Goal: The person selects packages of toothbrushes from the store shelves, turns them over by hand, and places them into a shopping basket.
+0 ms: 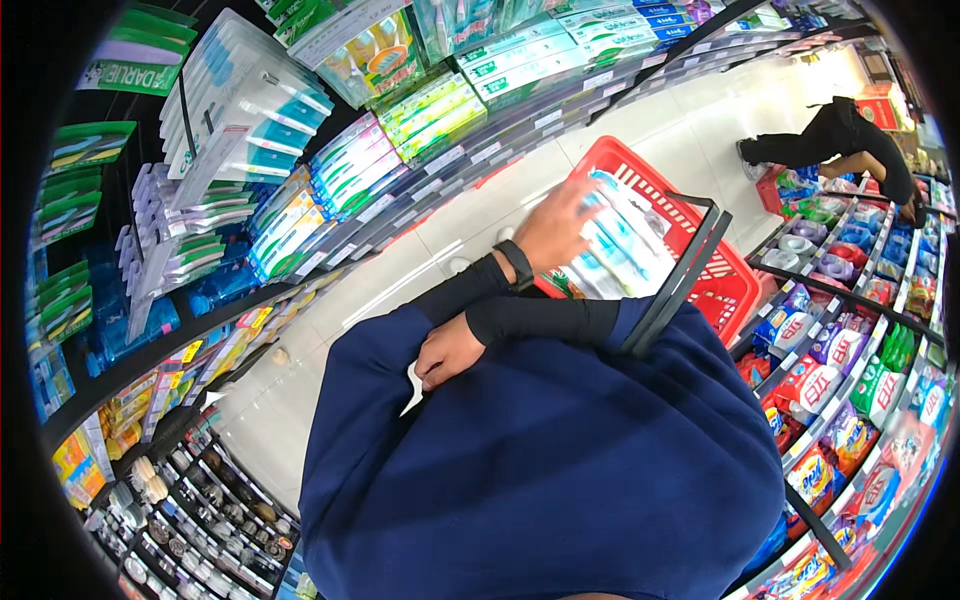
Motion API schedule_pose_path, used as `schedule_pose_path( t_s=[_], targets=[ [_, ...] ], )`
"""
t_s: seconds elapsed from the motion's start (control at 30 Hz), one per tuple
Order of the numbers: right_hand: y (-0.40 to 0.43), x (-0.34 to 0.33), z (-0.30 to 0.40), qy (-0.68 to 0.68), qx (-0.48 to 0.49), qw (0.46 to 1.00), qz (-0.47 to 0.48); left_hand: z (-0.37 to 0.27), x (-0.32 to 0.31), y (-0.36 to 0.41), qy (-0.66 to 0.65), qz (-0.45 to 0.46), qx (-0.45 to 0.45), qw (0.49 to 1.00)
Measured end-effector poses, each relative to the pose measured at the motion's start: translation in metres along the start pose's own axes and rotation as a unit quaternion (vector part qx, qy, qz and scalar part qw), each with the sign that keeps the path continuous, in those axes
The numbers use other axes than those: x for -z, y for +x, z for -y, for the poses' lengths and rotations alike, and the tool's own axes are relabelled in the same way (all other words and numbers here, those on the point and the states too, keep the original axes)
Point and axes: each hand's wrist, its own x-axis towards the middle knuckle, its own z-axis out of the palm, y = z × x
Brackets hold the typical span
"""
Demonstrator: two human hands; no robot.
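Observation:
A red plastic shopping basket (739,289) hangs before me on the right, its black handles (679,277) running to the crook of my right arm. White and blue plastic-wrapped packs (626,240) fill part of it. My left hand (551,225), with a black watch (514,262) on the wrist, is blurred over the basket's near left side. Its fingers are apart by the packs, and nothing shows in its grasp. Across my body, my right hand (450,351) pinches a small white paper slip (414,390) beside my left sleeve. Most of the slip is hidden by the fingers.
Shelves on the left hold toothpaste boxes (431,116) and hanging toothbrush packs (247,97). Bagged laundry detergent (814,386) lines the right shelves. A person in black (832,139) bends over those shelves farther along the tiled aisle (675,131). A rack of small goods (202,510) stands lower left.

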Motion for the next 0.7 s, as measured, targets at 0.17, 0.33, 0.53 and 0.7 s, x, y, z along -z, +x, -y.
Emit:
schedule_pose_path(
  t_s=[0.17, 0.33, 0.53, 0.7],
  targets=[
    [-0.004, 0.020, 0.018, -0.040, -0.051, 0.995, 0.080, 0.000, -0.021, -0.021, 0.039, 0.172, -0.059, 0.983],
    [-0.016, 0.036, 0.035, 0.095, -0.115, 0.987, 0.066, -0.003, -0.032, -0.019, 0.092, 0.162, 0.005, 0.982],
    [-0.022, 0.042, 0.040, 0.132, -0.096, 0.985, 0.049, -0.007, -0.054, 0.001, 0.128, 0.142, 0.008, 0.982],
    [-0.032, 0.047, 0.042, 0.131, -0.079, 0.988, 0.016, 0.005, -0.052, 0.006, 0.118, 0.127, -0.017, 0.985]
  ],
)
